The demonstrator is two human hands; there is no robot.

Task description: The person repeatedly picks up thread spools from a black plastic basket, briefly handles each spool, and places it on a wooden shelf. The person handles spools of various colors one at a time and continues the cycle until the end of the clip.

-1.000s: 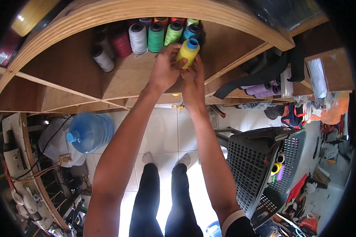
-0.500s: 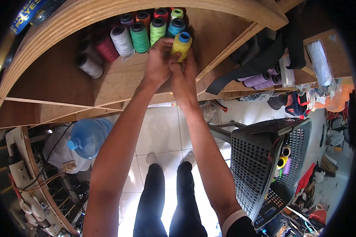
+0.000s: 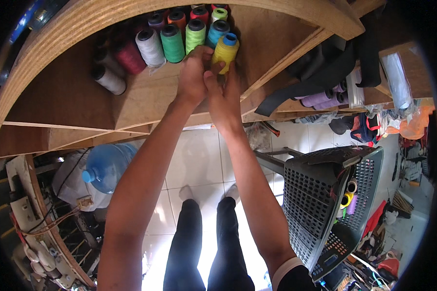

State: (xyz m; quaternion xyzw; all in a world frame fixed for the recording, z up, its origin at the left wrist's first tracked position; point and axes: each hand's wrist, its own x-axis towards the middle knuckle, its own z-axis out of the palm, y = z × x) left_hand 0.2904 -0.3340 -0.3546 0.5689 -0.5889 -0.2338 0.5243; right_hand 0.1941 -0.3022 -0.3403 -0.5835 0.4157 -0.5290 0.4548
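Because, I judge, the teal cylindrical thread spool (image 3: 218,32) crowds in just beyond, my left hand (image 3: 193,75) grasps the yellow tapered thread spool (image 3: 226,51) in its fingers low down, while whether my right hand (image 3: 225,99), just below, grips too I cannot tell.

The yellow thread spool (image 3: 226,54) has moved slightly deeper onto the shelf (image 3: 158,89), closer to the teal spool (image 3: 214,36).

Your yellow spool (image 3: 226,53): matt thread
Shelf (image 3: 148,91) before you: smooth wood
Your trousers (image 3: 185,237): matt cloth
Jug (image 3: 110,167): glossy plastic
Floor (image 3: 196,162): glossy tile
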